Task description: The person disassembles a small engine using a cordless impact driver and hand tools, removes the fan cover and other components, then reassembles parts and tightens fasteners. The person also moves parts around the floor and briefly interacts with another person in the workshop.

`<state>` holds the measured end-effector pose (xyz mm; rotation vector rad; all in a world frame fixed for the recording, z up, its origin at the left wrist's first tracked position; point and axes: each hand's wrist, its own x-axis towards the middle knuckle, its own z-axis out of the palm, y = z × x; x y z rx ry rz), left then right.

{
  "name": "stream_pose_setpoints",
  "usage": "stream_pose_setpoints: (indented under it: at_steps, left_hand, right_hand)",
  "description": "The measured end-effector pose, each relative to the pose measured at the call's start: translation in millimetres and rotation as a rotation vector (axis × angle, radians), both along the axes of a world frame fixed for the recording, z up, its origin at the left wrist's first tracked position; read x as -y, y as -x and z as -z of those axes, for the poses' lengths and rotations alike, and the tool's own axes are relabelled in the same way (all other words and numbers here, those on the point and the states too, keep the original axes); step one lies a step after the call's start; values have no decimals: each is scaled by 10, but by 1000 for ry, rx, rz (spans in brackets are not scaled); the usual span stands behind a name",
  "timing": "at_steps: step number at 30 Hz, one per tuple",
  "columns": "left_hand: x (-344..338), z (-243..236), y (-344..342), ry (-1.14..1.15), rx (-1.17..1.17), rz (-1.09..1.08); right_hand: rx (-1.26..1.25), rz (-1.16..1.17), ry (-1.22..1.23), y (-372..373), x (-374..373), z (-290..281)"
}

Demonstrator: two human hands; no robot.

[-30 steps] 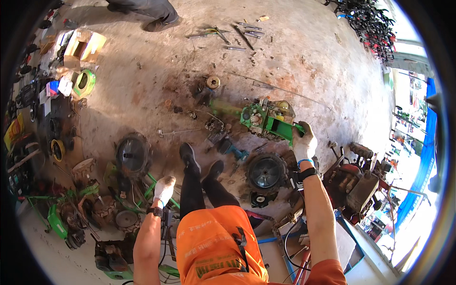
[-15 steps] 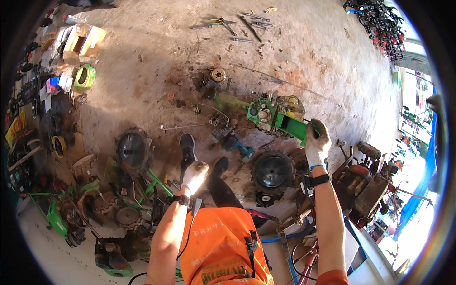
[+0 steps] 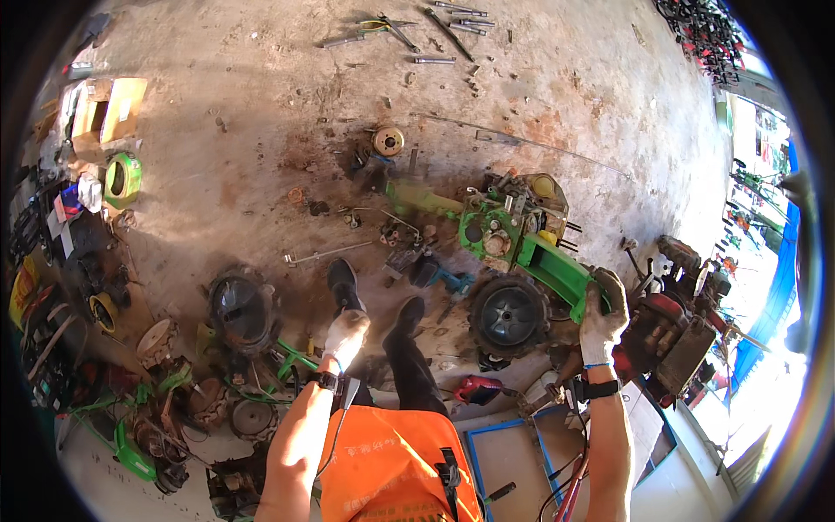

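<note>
My right hand, in a pale work glove, is closed round the near end of a green metal frame. That frame joins a green and metal engine or gearbox unit on the concrete floor, with a long green arm reaching left from it. My left hand, gloved and in bright sun, is curled closed in front of my body, above my shoes. What it may hold is hidden. Beside the frame lies a black lugged wheel, and a teal power tool rests left of it.
Wrenches and pliers lie at the far side. A second wheel and green machine parts crowd the left, near an open cardboard box. A rusty engine stands right of my right hand. A thin rod crosses the floor.
My right hand has moved nearer and to the right, and the green frame has swung toward me with it. The left hand stays closed. My view has shifted somewhat, and my feet sit differently.
</note>
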<state>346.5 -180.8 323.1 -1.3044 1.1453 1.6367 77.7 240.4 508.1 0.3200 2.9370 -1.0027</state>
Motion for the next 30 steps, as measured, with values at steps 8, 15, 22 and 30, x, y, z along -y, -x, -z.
stream_pose_setpoints:
  at_steps: [8, 15, 22, 30]
  left_hand:
    - [94, 174, 216, 21, -61, 24]
    - [-80, 134, 362, 18, -75, 0]
    - [-214, 78, 265, 39, -78, 43]
    - [-122, -265, 231, 192, -203, 194]
  right_hand:
    - [19, -86, -111, 83, 144, -151]
    - [55, 2, -108, 96, 169, -157]
    - [96, 15, -81, 370, 41, -121]
    - [-13, -7, 87, 967, -313, 432]
